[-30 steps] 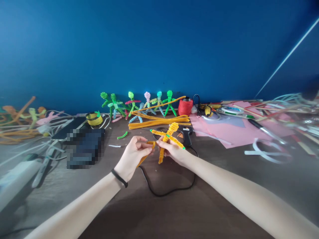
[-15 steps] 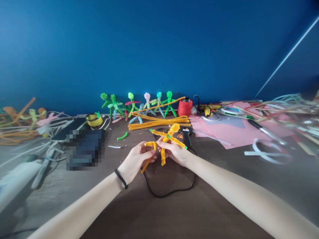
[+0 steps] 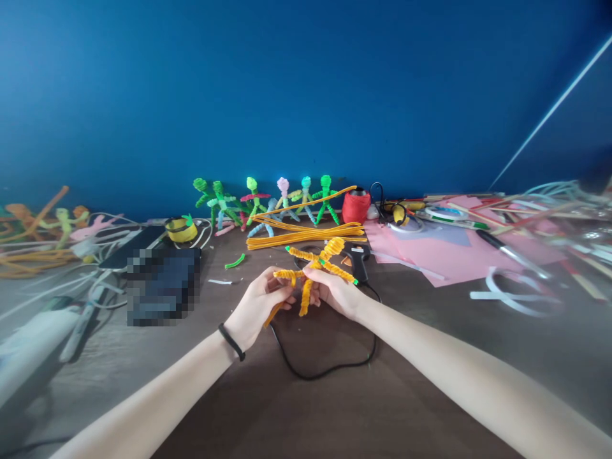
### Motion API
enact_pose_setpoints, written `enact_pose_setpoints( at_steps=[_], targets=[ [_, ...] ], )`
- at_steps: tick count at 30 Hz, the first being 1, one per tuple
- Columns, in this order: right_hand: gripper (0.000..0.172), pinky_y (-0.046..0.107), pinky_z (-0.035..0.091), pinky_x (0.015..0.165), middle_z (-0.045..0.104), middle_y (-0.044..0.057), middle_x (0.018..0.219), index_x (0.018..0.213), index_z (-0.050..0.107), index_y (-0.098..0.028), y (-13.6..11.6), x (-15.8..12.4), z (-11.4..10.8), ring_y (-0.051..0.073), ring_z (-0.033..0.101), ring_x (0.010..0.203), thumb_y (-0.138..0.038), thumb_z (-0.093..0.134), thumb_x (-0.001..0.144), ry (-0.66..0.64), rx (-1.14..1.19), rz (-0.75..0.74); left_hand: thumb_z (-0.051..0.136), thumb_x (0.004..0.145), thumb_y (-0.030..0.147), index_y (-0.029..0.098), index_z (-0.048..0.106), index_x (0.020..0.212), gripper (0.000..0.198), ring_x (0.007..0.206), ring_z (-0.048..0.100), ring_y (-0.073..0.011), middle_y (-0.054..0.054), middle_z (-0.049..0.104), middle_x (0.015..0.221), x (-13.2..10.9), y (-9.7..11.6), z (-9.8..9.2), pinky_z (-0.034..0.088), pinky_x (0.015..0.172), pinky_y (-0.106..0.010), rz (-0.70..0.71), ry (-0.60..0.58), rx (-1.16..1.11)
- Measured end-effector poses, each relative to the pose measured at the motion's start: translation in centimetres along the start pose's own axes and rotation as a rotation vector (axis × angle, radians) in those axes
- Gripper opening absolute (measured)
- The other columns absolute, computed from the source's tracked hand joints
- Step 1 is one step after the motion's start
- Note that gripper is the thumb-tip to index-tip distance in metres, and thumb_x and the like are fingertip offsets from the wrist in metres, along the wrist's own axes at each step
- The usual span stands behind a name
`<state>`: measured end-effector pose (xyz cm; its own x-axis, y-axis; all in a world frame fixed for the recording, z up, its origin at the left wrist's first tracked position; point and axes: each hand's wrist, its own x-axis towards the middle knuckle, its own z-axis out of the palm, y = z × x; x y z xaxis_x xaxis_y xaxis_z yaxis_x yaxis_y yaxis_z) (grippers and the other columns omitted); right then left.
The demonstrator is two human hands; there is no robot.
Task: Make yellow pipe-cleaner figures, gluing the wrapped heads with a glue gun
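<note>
While the right hand (image 3: 340,294) pinches the orange figure (image 3: 333,247) near its middle, the left hand (image 3: 255,309) grips a strand (image 3: 272,316) whose end pokes out below. The figure is held up over the table (image 3: 287,421), between the two hands, one coiled leg (image 3: 287,274) pointing toward the left. If the left pinch slackens, that leg could spring loose, since the strand looks bendy. Pulling too hard might instead twist the leg or drag the figure out of the right hand, whose hold seems to cover only a small part of it. Because the cord (image 3: 329,376) loops close by on the table, the strand's end could snag it and perhaps tug the gun (image 3: 358,258) lying beyond.
</note>
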<state>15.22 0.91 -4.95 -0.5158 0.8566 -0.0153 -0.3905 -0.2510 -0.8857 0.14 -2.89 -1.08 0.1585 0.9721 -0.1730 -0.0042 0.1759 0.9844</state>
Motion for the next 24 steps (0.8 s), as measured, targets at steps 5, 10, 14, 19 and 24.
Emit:
enact_pose_setpoints(
  at_steps=[5,10,14,19,24],
  targets=[
    [0.016,0.018,0.03,0.04,0.052,-0.006,0.052,0.072,0.048,-0.017,-0.2,-0.2,0.2,0.006,0.044,0.041,-0.028,0.059,0.067,0.054,0.027,0.02,0.063,0.064,0.024,0.017,0.05,0.079,0.021,0.061,0.055,-0.0097,0.001,0.057,0.072,0.0,0.1,0.1,0.045,0.055,-0.022,0.034,0.029,0.11],
    [0.015,0.017,0.029,0.04,0.053,-0.005,0.055,0.072,0.048,-0.017,-0.6,-0.4,0.3,0.006,0.045,0.045,-0.025,0.058,0.065,0.065,0.066,0.068,0.058,0.069,0.032,0.016,0.055,0.08,0.02,0.054,0.053,-0.0108,-0.001,0.061,0.067,0.7,0.4,-0.7,0.04,0.047,-0.021,0.069,-0.085,0.418],
    [0.013,0.017,0.029,0.04,0.051,-0.004,0.057,0.071,0.049,-0.017,-1.0,-0.7,0.2,0.007,0.045,0.047,-0.026,0.058,0.066,0.007,0.028,0.1,0.051,0.073,0.042,0.015,0.065,0.07,0.031,0.044,0.046,-0.0101,0.0,0.057,0.053,1.2,1.1,-2.2,0.034,0.044,-0.022,0.023,-0.199,0.694],
    [0.013,0.017,0.029,0.04,0.052,-0.003,0.058,0.07,0.051,-0.016,-0.9,-0.9,0.1,0.007,0.046,0.048,-0.027,0.058,0.066,-0.082,-0.058,0.12,0.057,0.067,0.033,0.019,0.065,0.061,0.018,0.056,0.051,-0.0148,0.0,0.06,0.056,1.9,1.7,-3.6,0.035,0.052,-0.023,0.14,-0.189,0.835],
    [0.012,0.017,0.028,0.039,0.052,-0.003,0.055,0.068,0.054,-0.015,-0.9,-1.0,0.2,0.005,0.043,0.044,-0.026,0.056,0.068,-0.157,-0.242,0.088,0.056,0.067,0.032,0.016,0.062,0.063,0.017,0.052,0.044,-0.0116,0.002,0.055,0.055,1.8,1.9,-3.5,0.031,0.048,-0.022,0.114,-0.154,0.758]
  ],
)
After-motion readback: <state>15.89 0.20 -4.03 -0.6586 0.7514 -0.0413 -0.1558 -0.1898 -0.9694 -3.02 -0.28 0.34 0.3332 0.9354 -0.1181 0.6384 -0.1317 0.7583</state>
